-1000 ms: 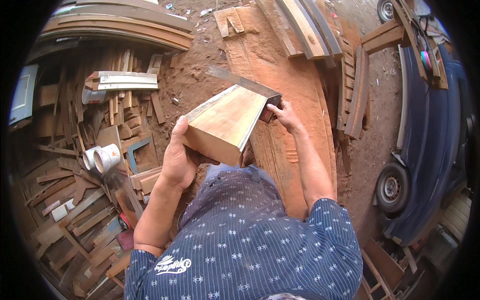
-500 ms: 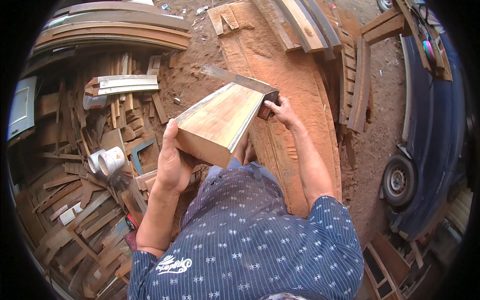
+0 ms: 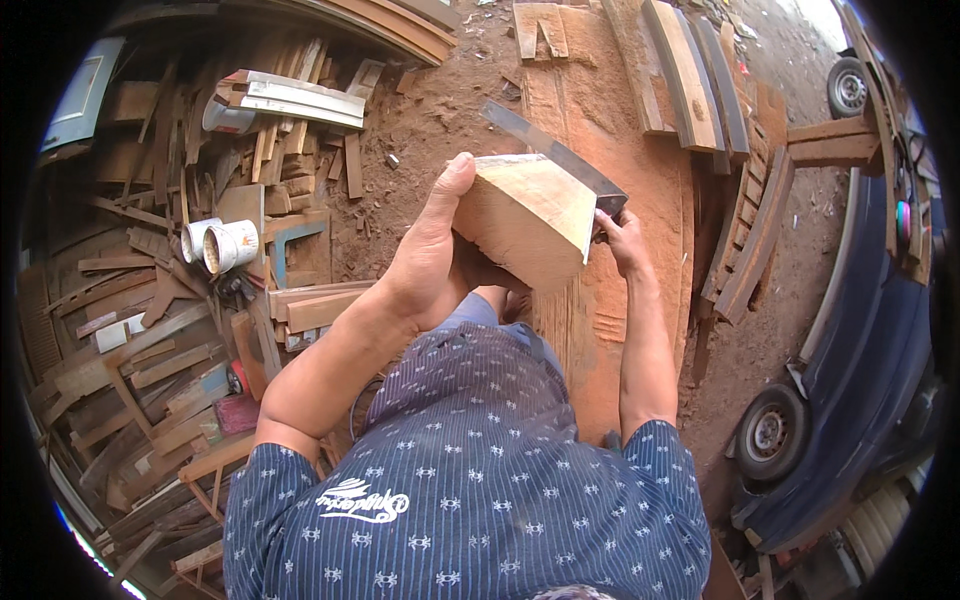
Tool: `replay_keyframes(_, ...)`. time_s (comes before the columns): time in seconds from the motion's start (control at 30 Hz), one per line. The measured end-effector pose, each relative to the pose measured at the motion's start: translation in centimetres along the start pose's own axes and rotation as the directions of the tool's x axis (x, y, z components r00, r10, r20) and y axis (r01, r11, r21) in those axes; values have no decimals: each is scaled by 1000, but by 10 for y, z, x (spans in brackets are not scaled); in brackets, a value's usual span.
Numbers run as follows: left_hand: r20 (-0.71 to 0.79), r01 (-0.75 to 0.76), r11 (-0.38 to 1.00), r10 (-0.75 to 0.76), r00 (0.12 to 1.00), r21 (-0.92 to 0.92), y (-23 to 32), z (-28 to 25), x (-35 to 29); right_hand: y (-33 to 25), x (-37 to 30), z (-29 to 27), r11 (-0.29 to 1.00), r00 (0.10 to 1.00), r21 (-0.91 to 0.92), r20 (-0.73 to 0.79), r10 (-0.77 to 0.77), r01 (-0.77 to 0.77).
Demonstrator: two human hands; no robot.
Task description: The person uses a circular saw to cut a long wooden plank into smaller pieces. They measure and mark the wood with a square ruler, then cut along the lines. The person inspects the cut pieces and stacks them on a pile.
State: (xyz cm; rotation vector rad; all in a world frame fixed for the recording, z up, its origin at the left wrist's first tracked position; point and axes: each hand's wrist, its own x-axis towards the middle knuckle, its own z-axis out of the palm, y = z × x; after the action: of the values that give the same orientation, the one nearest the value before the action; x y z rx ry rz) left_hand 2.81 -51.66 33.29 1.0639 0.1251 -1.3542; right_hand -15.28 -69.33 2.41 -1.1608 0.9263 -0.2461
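Note:
My left hand (image 3: 432, 250) is wrapped round the near left end of a thick wooden block (image 3: 528, 215), thumb on its upper edge and the other fingers underneath, partly hidden. The block is held in the air before my body, tilted, its cut end facing me. In my right hand (image 3: 627, 243) is a try square (image 3: 565, 168), gripped by its dark stock at the block's right side. The square's long metal blade lies along the block's far edge and sticks out past it to the upper left. Whether blade and wood touch all along cannot be made out.
Beneath the block lies a broad sawdust-covered board (image 3: 640, 290). Scrap wood (image 3: 150, 370) is piled at the left with white buckets (image 3: 232, 246). Several planks (image 3: 690, 75) lean at the far right, and a dark blue vehicle (image 3: 850, 330) stands beyond.
Both hands have shifted right in the picture with the block and try square. The block has turned, so its cut end now shows more and its long top face less.

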Motion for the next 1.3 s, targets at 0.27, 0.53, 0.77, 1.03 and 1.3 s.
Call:
replay_keyframes(0.27, -8, -40, 999, 40, 999, 32, -1, -3, 2, 19, 20, -12, 996, 1000, 90, -16, -19, 20)
replay_keyframes(0.53, -69, -52, 990, 61, 996, 128, 1, -17, -2, 62, 73, -29, 988, 989, 65, -30, 144, -142)
replay_keyframes(0.77, -119, -65, 997, 69, 990, 40, 8, -30, 0, 60, 77, -28, 983, 984, -59, 7, 176, -176)
replay_keyframes(1.03, -101, -84, 996, 80, 992, -36, 22, -42, 5, 48, 84, -28, 972, 979, -115, 6, 206, -204)
replay_keyframes(1.3, -146, -128, 989, 116, 982, -69, 19, -64, 2, 30, 79, -24, 975, 986, -154, 17, 164, -159)
